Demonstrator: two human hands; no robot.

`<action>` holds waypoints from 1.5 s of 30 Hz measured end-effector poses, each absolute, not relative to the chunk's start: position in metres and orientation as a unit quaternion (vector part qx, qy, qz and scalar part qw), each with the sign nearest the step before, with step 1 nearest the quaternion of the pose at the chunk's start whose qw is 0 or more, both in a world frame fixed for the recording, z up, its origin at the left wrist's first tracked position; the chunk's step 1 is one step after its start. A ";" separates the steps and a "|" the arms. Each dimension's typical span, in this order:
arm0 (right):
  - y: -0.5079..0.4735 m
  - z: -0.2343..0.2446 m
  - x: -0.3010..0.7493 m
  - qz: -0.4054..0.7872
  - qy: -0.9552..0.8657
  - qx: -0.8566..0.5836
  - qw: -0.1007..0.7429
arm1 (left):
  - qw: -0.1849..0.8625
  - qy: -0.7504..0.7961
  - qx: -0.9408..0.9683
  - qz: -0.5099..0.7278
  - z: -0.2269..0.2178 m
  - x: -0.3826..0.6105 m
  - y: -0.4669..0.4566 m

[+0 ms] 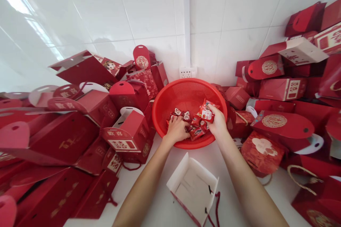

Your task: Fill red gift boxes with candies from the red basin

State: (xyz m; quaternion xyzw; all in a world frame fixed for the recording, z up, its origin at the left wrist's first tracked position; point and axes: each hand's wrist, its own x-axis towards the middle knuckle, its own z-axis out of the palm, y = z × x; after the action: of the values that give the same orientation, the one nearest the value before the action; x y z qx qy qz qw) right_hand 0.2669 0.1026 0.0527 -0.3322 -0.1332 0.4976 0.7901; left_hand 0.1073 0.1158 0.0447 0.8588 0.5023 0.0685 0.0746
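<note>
A round red plastic basket sits on the white table against the tiled wall and holds several small red candy packets. My left hand reaches into the basket with its fingers curled over the packets at the left. My right hand is closed on one red packet, raised slightly above the pile. An open gift box, white inside with a red cord, stands just in front of the basket between my forearms.
Piles of red gift boxes crowd the left side of the table, and more red boxes and bags are stacked at the right. A wall socket sits behind the basket.
</note>
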 end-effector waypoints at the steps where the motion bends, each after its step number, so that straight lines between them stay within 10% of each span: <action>1: 0.102 0.054 0.266 0.501 -0.133 -0.336 0.786 | 0.078 0.501 0.860 0.061 0.044 0.106 0.116; 23: 0.097 0.055 0.262 0.526 -0.150 -0.366 0.753 | 0.180 0.533 0.771 0.299 0.033 0.100 0.138; 36: 0.103 0.041 0.259 0.517 -0.177 -0.377 0.748 | 0.554 0.393 0.514 0.523 0.035 0.097 0.147; 45: 0.106 0.036 0.262 0.510 -0.184 -0.384 0.747 | 0.427 0.410 0.703 0.394 0.030 0.088 0.148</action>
State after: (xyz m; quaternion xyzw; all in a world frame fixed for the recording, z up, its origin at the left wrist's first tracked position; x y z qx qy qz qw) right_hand 0.2615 0.1058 0.0358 -0.3836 -0.1843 0.5104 0.7472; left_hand 0.0881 0.1482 0.0304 0.7027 0.4104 0.3939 0.4272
